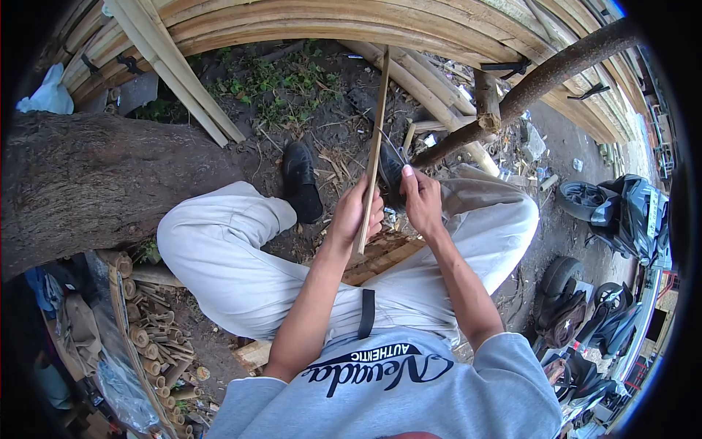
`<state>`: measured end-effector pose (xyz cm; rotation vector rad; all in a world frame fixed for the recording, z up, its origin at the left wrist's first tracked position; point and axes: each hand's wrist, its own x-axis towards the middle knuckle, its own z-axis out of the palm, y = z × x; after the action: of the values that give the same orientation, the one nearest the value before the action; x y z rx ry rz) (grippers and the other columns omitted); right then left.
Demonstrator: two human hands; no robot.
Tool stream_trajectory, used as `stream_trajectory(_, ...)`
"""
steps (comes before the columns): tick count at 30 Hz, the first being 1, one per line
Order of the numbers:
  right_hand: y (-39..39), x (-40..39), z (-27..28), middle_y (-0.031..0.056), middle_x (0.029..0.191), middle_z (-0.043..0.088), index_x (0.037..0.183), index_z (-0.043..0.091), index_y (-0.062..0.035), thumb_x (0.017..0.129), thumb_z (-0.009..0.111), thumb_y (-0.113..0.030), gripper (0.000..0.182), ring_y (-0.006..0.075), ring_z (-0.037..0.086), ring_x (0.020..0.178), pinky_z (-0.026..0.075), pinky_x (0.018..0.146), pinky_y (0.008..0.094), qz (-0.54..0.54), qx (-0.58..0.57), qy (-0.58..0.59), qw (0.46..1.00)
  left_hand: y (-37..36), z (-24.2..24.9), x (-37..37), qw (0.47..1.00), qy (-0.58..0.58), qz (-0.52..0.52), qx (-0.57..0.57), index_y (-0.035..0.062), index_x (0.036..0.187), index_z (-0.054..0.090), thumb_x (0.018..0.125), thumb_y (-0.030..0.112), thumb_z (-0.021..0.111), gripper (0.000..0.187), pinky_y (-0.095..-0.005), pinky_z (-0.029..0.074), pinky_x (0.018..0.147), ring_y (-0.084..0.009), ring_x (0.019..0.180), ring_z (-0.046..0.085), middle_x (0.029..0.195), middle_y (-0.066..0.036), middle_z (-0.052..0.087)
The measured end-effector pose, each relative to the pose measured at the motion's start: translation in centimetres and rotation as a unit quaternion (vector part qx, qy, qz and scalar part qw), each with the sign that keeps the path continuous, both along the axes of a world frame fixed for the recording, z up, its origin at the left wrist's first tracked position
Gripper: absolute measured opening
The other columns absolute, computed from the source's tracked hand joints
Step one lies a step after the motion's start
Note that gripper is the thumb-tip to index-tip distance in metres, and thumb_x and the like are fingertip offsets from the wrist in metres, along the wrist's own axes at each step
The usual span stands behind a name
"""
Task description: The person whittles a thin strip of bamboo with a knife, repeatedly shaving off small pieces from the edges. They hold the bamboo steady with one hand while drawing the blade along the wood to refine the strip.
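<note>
My left hand (356,213) is wrapped round a long, narrow bamboo strip (376,146), which stands nearly upright in the view and sticks out a little below my fist. Just to its right, my right hand (423,200) is closed in a pinch, thumb pointing away from me. A thin, dark, curved piece shows by the thumb tip; what it is I cannot make out. The two hands are close together but apart, above my spread knees. Behind the strip and the right hand lies one black shoe (391,167), partly hidden.
Long bamboo slats (351,28) run across the far side. A thick tree trunk (95,183) lies at left, and a wooden pole (556,77) slants at right. Cut bamboo pieces (153,351) are piled lower left. Motorcycles (621,219) stand at the right.
</note>
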<state>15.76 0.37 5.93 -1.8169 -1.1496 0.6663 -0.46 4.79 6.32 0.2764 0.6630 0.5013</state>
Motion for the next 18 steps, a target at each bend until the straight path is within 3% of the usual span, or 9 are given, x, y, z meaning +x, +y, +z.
stream_trajectory(4, -0.4, 0.0, -0.5, 0.0086, 0.052, 0.043, 0.069, 0.055, 0.0048, 0.099, 0.059, -0.041, 0.055, 0.0144, 0.038, 0.053, 0.035, 0.051, 0.0376, 0.011, -0.008, -0.003, 1.000, -0.2, -0.7, 1.2, 1.000, 0.016, 0.011, -0.014, 0.0101, 0.089, 0.054, 0.106, 0.049, 0.041, 0.044, -0.0205, 0.027, 0.031, -0.0045, 0.035, 0.034, 0.053, 0.005, 0.038)
stream_trajectory(6, -0.6, -0.7, -0.2, 0.0054, 0.053, 0.044, 0.071, 0.058, 0.0046, 0.097, 0.063, -0.042, 0.054, 0.0108, 0.038, 0.055, 0.035, 0.050, 0.0354, 0.045, -0.054, 0.096, 0.993, -0.6, -1.6, 1.6, 0.982, 0.160, 0.021, 0.093, 0.0115, 0.084, 0.055, 0.106, 0.050, 0.039, 0.047, -0.0221, 0.028, 0.033, -0.0054, 0.037, 0.036, 0.055, 0.005, 0.041)
stream_trajectory(7, -0.4, -1.0, 0.4, 0.0047, 0.054, 0.048, 0.073, 0.062, 0.0045, 0.096, 0.065, -0.042, 0.051, 0.0096, 0.040, 0.055, 0.036, 0.050, 0.0336, 0.064, -0.075, 0.074, 0.992, -0.6, -2.1, 1.3, 0.959, 0.235, -0.023, 0.155, 0.0048, 0.093, 0.066, 0.108, 0.050, 0.034, 0.057, -0.0291, 0.047, 0.054, -0.0127, 0.059, 0.057, 0.069, -0.003, 0.059)
stream_trajectory(10, 0.0, -1.8, -0.6, 0.0108, 0.055, 0.049, 0.076, 0.062, 0.0067, 0.093, 0.065, -0.035, 0.046, 0.0127, 0.043, 0.054, 0.041, 0.052, 0.0350, 0.077, -0.039, 0.086, 0.993, -1.4, -4.4, 2.1, 0.904, 0.297, 0.033, 0.304, 0.0008, 0.093, 0.066, 0.109, 0.049, 0.030, 0.062, -0.0331, 0.047, 0.066, -0.0155, 0.069, 0.057, 0.076, -0.004, 0.063)
stream_trajectory(11, 0.0, -1.7, -0.9, 0.0108, 0.055, 0.049, 0.076, 0.062, 0.0067, 0.093, 0.065, -0.035, 0.046, 0.0127, 0.043, 0.054, 0.041, 0.052, 0.0350, 0.077, -0.039, 0.089, 0.992, -1.2, -5.2, 1.9, 0.908, 0.279, 0.025, 0.312, -0.0036, 0.092, 0.064, 0.109, 0.046, 0.029, 0.063, -0.0367, 0.046, 0.073, -0.0198, 0.073, 0.057, 0.078, -0.010, 0.064)
stream_trajectory(14, 0.0, -1.3, -1.6, 0.0144, 0.056, 0.049, 0.076, 0.060, 0.0072, 0.091, 0.063, -0.028, 0.038, 0.0164, 0.043, 0.052, 0.041, 0.053, 0.0374, 0.074, -0.080, 0.080, 0.991, -0.5, -3.9, 0.7, 0.876, 0.304, -0.003, 0.373, -0.0064, 0.094, 0.062, 0.109, 0.043, 0.031, 0.061, -0.0392, 0.046, 0.072, -0.0229, 0.073, 0.058, 0.078, -0.015, 0.063)
stream_trajectory(15, 0.1, -1.2, -2.0, 0.0151, 0.056, 0.049, 0.076, 0.059, 0.0072, 0.091, 0.061, -0.025, 0.036, 0.0179, 0.044, 0.052, 0.042, 0.053, 0.0382, 0.064, -0.069, 0.070, 0.993, -0.4, -3.0, 0.4, 0.862, 0.330, -0.023, 0.384, -0.0078, 0.096, 0.060, 0.108, 0.040, 0.033, 0.056, -0.0416, 0.046, 0.072, -0.0314, 0.073, 0.059, 0.078, -0.023, 0.061)
stream_trajectory(16, 0.2, -1.1, -2.2, 0.0159, 0.057, 0.049, 0.075, 0.059, 0.0073, 0.090, 0.060, -0.022, 0.033, 0.0195, 0.044, 0.051, 0.042, 0.053, 0.0390, 0.054, -0.057, 0.060, 0.995, -0.5, -3.4, 0.4, 0.863, 0.329, -0.025, 0.382, -0.0078, 0.096, 0.060, 0.108, 0.040, 0.033, 0.056, -0.0416, 0.046, 0.072, -0.0314, 0.073, 0.059, 0.078, -0.023, 0.061)
stream_trajectory(18, 0.2, -0.9, -2.0, 0.0166, 0.057, 0.049, 0.076, 0.059, 0.0075, 0.091, 0.060, -0.022, 0.034, 0.0219, 0.044, 0.051, 0.041, 0.053, 0.0404, 0.050, -0.061, 0.052, 0.995, -0.7, -3.8, 0.2, 0.801, 0.336, -0.006, 0.496, -0.0070, 0.095, 0.058, 0.108, 0.038, 0.035, 0.052, -0.0443, 0.045, 0.070, -0.0385, 0.072, 0.058, 0.078, -0.026, 0.061)
